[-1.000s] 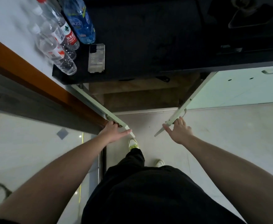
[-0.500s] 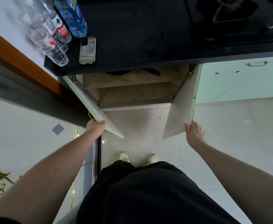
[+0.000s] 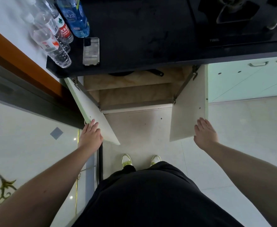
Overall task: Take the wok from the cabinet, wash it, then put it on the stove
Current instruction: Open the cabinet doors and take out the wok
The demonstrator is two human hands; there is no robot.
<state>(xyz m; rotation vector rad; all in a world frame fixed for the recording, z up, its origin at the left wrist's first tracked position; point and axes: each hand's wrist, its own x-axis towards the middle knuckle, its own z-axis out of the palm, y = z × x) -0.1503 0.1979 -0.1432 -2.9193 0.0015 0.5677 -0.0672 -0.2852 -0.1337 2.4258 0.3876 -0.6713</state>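
Wok [image 3: 120, 73] only partly seen: a dark curved edge with a black handle [image 3: 156, 73] peeping out under the tabletop lip, at 12 o'clock from the person, on the upper shelf of the open cabinet [image 3: 134, 94]. Most of it hidden by the black tabletop [image 3: 142, 30].

Both cabinet doors swung wide. Left door [image 3: 93, 112] angled out toward 10 o'clock; right door [image 3: 188, 108] standing nearly square to the cabinet front at 1 o'clock.

Left hand [image 3: 90, 136] laid flat against the lower outer edge of the left door, fingers stretched, touching it, not clenched. Right hand [image 3: 205, 133] spread, palm down, fingers loose, just beside the right door's bottom corner; contact with the door not certain. Neither hand grasping anything.

On the tabletop at 11 o'clock: a cluster of plastic water bottles [image 3: 55, 35], one blue [image 3: 75, 17], and a phone [image 3: 91, 51] lying flat just beside them. Stove burner [image 3: 229, 10] at 1 o'clock, top right of the tabletop.

Person in dark clothing, two pale shoes [image 3: 126, 160] on the light floor, toes toward the cabinet.
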